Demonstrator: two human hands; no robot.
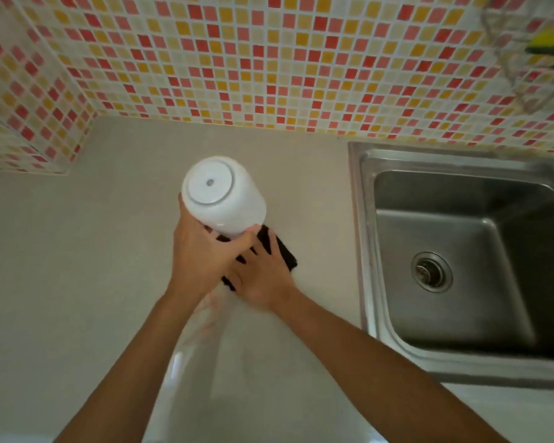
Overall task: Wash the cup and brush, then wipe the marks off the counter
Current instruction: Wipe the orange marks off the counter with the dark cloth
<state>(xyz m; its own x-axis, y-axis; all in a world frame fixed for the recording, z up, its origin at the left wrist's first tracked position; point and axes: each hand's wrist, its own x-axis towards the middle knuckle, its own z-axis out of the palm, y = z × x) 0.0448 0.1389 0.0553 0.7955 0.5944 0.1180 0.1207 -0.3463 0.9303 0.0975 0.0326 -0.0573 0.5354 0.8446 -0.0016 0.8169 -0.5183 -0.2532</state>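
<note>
Counter (77, 251) spreads pale and bare to the left, ending at the tiled wall (237, 59) behind and the steel sink (368, 251) rim to the right. Left hand (202, 254) grips a white cup (224, 196) by its lower part, base turned up toward the camera, lifted over the surface. Right hand (263, 273) lies with fingers spread flat, pressing a dark cloth (283, 254) onto the counter, just short of the sink edge. A yellow sponge (546, 41) sits high on the wall, far right.
</note>
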